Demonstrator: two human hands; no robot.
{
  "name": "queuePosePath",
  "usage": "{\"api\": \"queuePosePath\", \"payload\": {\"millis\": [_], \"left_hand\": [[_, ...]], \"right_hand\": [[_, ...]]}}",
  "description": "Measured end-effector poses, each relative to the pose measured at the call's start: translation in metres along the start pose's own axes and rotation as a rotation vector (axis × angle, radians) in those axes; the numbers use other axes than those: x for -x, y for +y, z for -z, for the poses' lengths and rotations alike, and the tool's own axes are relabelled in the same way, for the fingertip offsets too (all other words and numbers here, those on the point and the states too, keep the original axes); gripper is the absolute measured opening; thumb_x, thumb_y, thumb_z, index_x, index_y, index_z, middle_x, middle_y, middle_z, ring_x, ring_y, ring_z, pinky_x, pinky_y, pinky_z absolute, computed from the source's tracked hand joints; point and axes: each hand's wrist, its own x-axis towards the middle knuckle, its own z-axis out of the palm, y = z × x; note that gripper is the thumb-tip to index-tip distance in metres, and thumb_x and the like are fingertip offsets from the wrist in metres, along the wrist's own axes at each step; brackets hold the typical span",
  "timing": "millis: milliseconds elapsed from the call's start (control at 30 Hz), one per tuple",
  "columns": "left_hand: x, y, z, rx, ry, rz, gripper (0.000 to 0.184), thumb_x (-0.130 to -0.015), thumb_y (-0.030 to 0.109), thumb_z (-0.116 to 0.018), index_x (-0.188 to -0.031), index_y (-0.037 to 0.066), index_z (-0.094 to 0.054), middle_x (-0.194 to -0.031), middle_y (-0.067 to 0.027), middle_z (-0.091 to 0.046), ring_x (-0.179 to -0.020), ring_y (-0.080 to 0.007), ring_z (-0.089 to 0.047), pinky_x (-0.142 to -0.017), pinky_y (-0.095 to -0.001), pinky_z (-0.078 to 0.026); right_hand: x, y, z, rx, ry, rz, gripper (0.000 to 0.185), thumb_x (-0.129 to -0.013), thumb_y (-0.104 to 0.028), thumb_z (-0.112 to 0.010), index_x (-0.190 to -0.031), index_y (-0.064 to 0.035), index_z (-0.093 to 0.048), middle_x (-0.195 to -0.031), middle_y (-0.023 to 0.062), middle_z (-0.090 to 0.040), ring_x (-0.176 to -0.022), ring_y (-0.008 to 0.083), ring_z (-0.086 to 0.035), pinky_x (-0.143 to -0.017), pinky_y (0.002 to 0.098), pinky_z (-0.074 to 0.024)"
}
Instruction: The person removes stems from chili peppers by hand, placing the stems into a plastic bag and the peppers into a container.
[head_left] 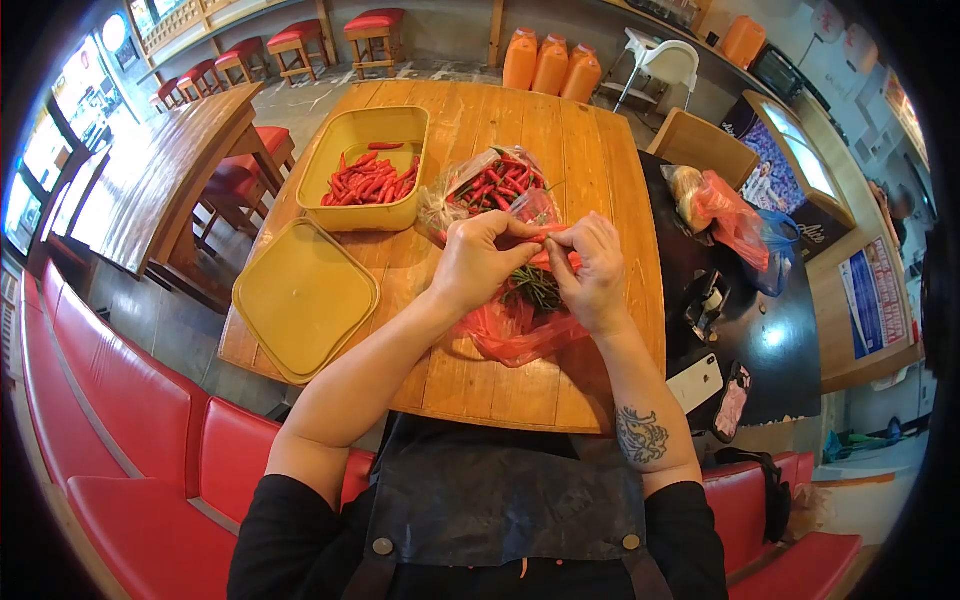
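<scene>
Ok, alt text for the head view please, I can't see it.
Left hand and right hand pinch what looks like a red chili over a red plastic bag with green stems. Beyond lies a bag of red chilies; to the left, a yellow tub holds more, a yellow lid nearer the wearer, all on a wooden table.

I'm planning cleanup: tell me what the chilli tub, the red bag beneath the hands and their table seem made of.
Tub: probably plastic, semi-gloss, rounded corners. Red bag: likely thin plastic, shiny, crinkled, see-through. Table: wood, seemingly varnished; grain shows beneath sheen.
</scene>
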Motion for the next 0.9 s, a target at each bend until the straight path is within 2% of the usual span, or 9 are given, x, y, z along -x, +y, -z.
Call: {"api": "queuePosePath", "payload": {"millis": [267, 400, 467, 500, 600, 667, 733, 833, 900], "left_hand": [[-0.001, -0.002, 0.001, 0.033, -0.021, 0.075, 0.018, -0.078, 0.005, -0.070, -0.094, -0.003, -0.067, -0.083, -0.0072, -0.069, -0.076, -0.0089, -0.063, -0.068, -0.0240, -0.051], [-0.004, -0.009, 0.003, -0.017, -0.039, -0.042, 0.015, -0.081, 0.003, -0.069, -0.093, -0.003, -0.066, -0.082, -0.0062, -0.069, -0.074, -0.0081, -0.063, -0.065, -0.0227, -0.052], [-0.006, -0.015, 0.006, -0.095, -0.042, -0.140, 0.015, -0.081, 0.003, -0.069, -0.093, -0.004, -0.065, -0.081, -0.0065, -0.069, -0.074, -0.0085, -0.063, -0.066, -0.0231, -0.052], [-0.006, -0.014, 0.007, -0.135, -0.070, -0.151, 0.015, -0.082, 0.003, -0.069, -0.094, -0.004, -0.064, -0.082, -0.0071, -0.069, -0.075, -0.0086, -0.063, -0.066, -0.0232, -0.053], [-0.007, -0.009, 0.010, -0.170, -0.113, -0.125, 0.015, -0.082, 0.004, -0.068, -0.094, -0.004, -0.064, -0.085, -0.0080, -0.068, -0.077, -0.0087, -0.064, -0.066, -0.0233, -0.053], [-0.007, -0.008, 0.011, -0.164, -0.130, -0.087, 0.015, -0.083, 0.005, -0.068, -0.094, -0.004, -0.064, -0.086, -0.0083, -0.068, -0.077, -0.0086, -0.064, -0.066, -0.0232, -0.053], [-0.009, -0.011, 0.011, -0.039, -0.173, 0.068, 0.015, -0.083, 0.005, -0.067, -0.095, -0.004, -0.064, -0.088, -0.0082, -0.068, -0.079, -0.0088, -0.064, -0.068, -0.0233, -0.053], [-0.010, -0.012, 0.012, -0.157, -0.155, -0.151, 0.014, -0.084, 0.004, -0.066, -0.096, -0.003, -0.064, -0.088, -0.0068, -0.068, -0.080, -0.0092, -0.063, -0.071, -0.0234, -0.052], [-0.010, -0.012, 0.013, -0.115, -0.183, -0.105, 0.014, -0.084, 0.003, -0.066, -0.097, -0.003, -0.064, -0.088, -0.0064, -0.067, -0.080, -0.0093, -0.063, -0.073, -0.0233, -0.052]], "right_hand": [[0.001, 0.000, -0.001, 0.029, -0.007, -0.004, 0.013, -0.076, -0.006, -0.067, -0.078, -0.0081, -0.054, -0.075, 0.0058, -0.054, -0.077, 0.0258, -0.055, -0.090, 0.0453, -0.0387], [0.001, 0.002, -0.001, 0.033, -0.009, -0.005, 0.012, -0.076, -0.007, -0.067, -0.078, -0.0076, -0.055, -0.076, 0.0062, -0.055, -0.077, 0.0255, -0.056, -0.086, 0.0421, -0.0401], [0.003, 0.006, 0.001, -0.151, -0.165, -0.254, 0.010, -0.076, -0.008, -0.068, -0.080, -0.0071, -0.059, -0.077, 0.0062, -0.058, -0.078, 0.0252, -0.056, -0.080, 0.0380, -0.0410], [0.002, 0.005, 0.001, -0.151, -0.165, -0.254, 0.010, -0.076, -0.008, -0.068, -0.080, -0.0071, -0.059, -0.077, 0.0062, -0.058, -0.078, 0.0252, -0.056, -0.080, 0.0380, -0.0410], [-0.003, 0.003, 0.001, -0.204, -0.072, -0.216, 0.009, -0.076, -0.008, -0.068, -0.082, -0.0069, -0.062, -0.077, 0.0064, -0.060, -0.077, 0.0251, -0.057, -0.076, 0.0357, -0.0407], [-0.004, 0.007, 0.002, -0.147, -0.068, -0.059, 0.009, -0.076, -0.007, -0.068, -0.084, -0.0072, -0.064, -0.078, 0.0065, -0.060, -0.076, 0.0254, -0.056, -0.076, 0.0361, -0.0406], [-0.003, 0.009, 0.003, -0.124, -0.073, -0.037, 0.009, -0.076, -0.006, -0.068, -0.084, -0.0073, -0.063, -0.078, 0.0068, -0.059, -0.076, 0.0256, -0.056, -0.076, 0.0362, -0.0405], [-0.002, 0.011, 0.002, -0.095, -0.072, -0.010, 0.009, -0.076, -0.005, -0.067, -0.084, -0.0071, -0.063, -0.077, 0.0070, -0.058, -0.077, 0.0260, -0.055, -0.076, 0.0360, -0.0405], [-0.002, 0.010, 0.003, -0.090, -0.069, -0.005, 0.009, -0.076, -0.004, -0.067, -0.084, -0.0069, -0.063, -0.077, 0.0071, -0.058, -0.076, 0.0262, -0.055, -0.076, 0.0358, -0.0406]]}}
